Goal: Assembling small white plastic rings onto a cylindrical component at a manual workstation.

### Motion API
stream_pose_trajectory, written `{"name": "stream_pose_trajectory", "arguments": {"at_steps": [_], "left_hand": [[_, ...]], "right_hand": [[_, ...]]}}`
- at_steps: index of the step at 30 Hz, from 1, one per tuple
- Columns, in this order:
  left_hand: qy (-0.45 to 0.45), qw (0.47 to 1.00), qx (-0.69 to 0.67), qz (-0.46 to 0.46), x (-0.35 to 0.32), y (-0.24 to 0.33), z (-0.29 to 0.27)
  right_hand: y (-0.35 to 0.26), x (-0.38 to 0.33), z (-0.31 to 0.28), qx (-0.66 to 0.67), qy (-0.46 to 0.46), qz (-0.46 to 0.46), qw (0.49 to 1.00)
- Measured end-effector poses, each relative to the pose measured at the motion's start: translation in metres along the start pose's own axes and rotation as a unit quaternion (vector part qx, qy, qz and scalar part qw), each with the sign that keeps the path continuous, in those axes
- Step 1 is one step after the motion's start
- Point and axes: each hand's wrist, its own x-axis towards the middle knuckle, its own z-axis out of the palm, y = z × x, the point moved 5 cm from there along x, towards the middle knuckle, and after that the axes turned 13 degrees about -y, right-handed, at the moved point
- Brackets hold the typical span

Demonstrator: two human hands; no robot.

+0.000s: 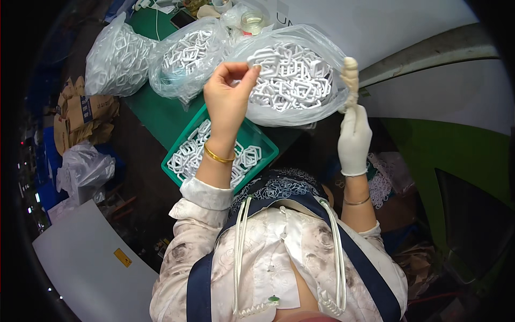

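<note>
My bare left hand [228,96], with a gold bangle at its wrist, pinches some white plastic loop pieces [265,56] between thumb and fingers. They are above an open clear plastic bag [257,116] filled with white angular loops [295,80]. On the right, my right hand [354,140] in a white glove closes on a cream-coloured, bumpy, stick-like thing [350,75] that points upward beside the bag. Its exact kind cannot be made out. Below my left forearm, a green tray [264,134] holds more white loops [188,155].
Two more clear bags of white loops, a full bag [120,56] and an open bag [188,53], stand on the green table [145,110]. A glass jar [252,23] is behind. Brown paper sacks [86,110] lie left; a white machine panel [429,37] rises at right.
</note>
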Motion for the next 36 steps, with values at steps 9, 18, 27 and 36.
{"name": "stream_pose_trajectory", "arguments": {"at_steps": [9, 18, 27, 36], "left_hand": [[-0.132, 0.743, 0.656, -0.016, 0.008, -0.06, 0.063], [-0.267, 0.789, 0.544, 0.098, 0.035, -0.078, 0.068], [-0.264, 0.772, 0.576, 0.047, 0.014, -0.048, 0.041], [-0.159, 0.761, 0.628, 0.036, 0.003, -0.07, 0.016]], "right_hand": [[0.007, -0.007, 0.004, 0.028, -0.008, -0.004, 1.0], [0.01, -0.004, 0.002, 0.014, -0.006, 0.0, 1.0], [0.018, -0.006, 0.005, 0.021, -0.01, 0.012, 1.0], [0.004, -0.017, 0.001, 0.012, -0.022, -0.007, 1.0]]}}
